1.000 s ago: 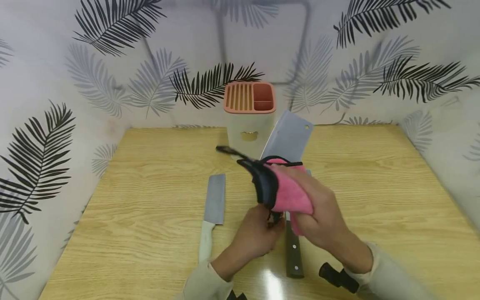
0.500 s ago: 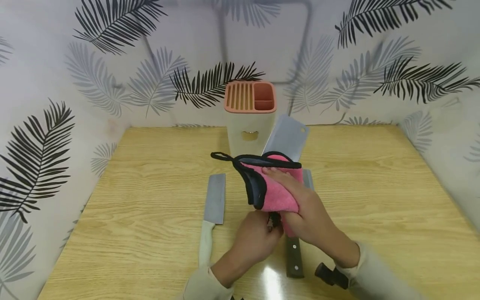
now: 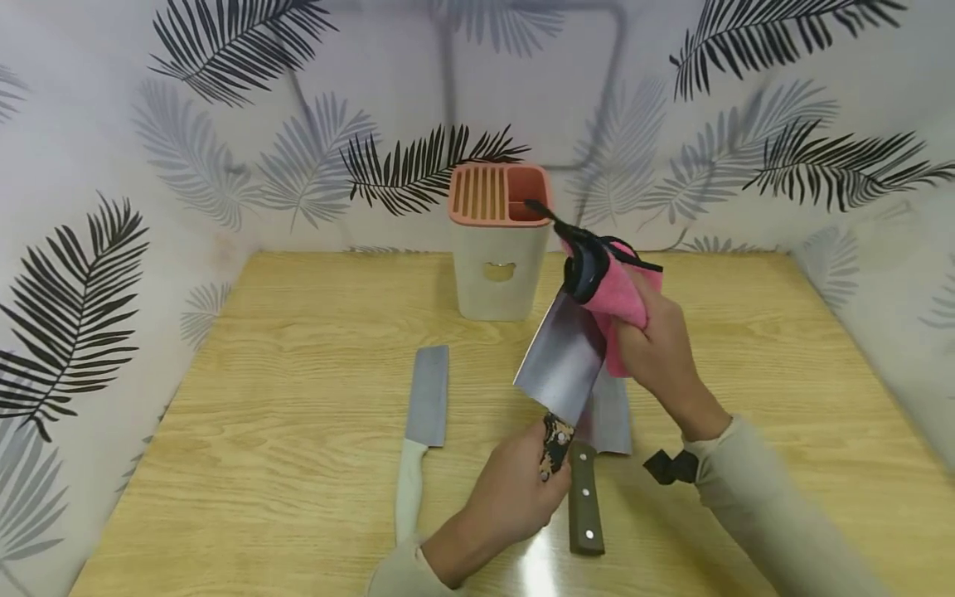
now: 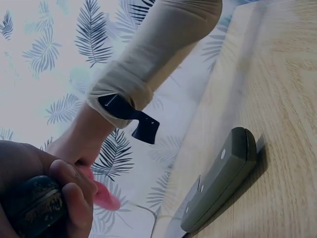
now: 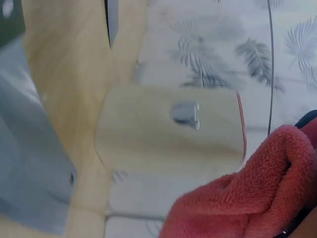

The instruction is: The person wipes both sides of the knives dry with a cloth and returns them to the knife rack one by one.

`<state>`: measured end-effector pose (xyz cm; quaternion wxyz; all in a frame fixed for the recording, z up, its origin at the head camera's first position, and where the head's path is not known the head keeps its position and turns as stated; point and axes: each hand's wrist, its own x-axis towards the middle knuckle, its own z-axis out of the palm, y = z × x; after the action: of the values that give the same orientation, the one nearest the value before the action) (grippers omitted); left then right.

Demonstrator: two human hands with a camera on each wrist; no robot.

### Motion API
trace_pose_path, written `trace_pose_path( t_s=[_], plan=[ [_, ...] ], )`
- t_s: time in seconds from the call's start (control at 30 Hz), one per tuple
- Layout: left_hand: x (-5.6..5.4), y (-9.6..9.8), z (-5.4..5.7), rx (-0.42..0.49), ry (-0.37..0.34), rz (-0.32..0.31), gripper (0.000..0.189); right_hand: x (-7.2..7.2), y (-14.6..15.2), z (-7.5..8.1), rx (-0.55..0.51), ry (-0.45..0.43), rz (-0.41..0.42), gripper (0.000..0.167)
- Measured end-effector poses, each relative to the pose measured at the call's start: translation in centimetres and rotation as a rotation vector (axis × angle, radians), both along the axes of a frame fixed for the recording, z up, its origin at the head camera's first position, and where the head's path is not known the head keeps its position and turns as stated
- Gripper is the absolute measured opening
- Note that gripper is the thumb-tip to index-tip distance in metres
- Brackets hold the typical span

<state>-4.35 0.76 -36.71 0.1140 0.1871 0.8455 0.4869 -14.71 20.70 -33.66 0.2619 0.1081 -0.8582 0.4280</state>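
My left hand grips a cleaver by its dark, patterned handle. The cleaver's broad blade slants away from me, above the table. Bunched in my right hand is a pink cloth with black edging and a hanging loop. In the head view the cloth overlaps the far end of the blade; whether it touches cannot be told. Under the held cleaver lies a second cleaver with an olive, riveted handle, its blade partly hidden. The left wrist view shows my left fingers curled round the dark handle.
A cream knife holder with a slotted orange top stands at the table's back. Left of my left hand lies a white-handled knife, blade pointing away. Leaf-patterned fabric hangs behind the wooden table.
My right hand and the cloth have moved up and right, toward the far end of the cleaver, baring the blade near the handle. My left hand keeps its grip with little movement.
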Motion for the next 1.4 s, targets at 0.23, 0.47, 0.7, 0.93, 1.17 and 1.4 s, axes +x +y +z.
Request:
trace_pose_path(
  t_s=[0.23, 0.47, 0.7, 0.93, 1.17, 1.4],
  plan=[
    [0.7, -0.2, 0.1, 0.04, -0.064, -0.041, 0.007, -0.1, 2.8, 2.6, -0.2, 0.087, -0.21, 0.014],
    [1.3, -0.6, -0.3, 0.224, -0.351, -0.035, 0.012, 1.6, 3.5, 4.0, -0.318, 0.204, -0.229, 0.009],
    [0.9, -0.6, -2.9, 0.286, -0.444, 0.047, 0.014, 3.0, 2.8, 3.9, -0.35, 0.147, -0.155, 0.025],
    [0.5, -0.6, -5.1, 0.406, -0.564, 0.144, 0.011, 3.4, 2.0, 3.4, -0.344, 0.099, -0.11, 0.024],
    [0.2, -0.8, -6.6, 0.424, -0.589, 0.21, 0.009, 3.6, 1.4, 2.5, -0.306, 0.048, -0.116, 0.019],
    [-0.2, -1.3, -6.3, 0.106, -0.355, 0.241, 0.023, 3.5, 1.2, 2.4, -0.315, 0.062, -0.104, 0.02]
  ],
)
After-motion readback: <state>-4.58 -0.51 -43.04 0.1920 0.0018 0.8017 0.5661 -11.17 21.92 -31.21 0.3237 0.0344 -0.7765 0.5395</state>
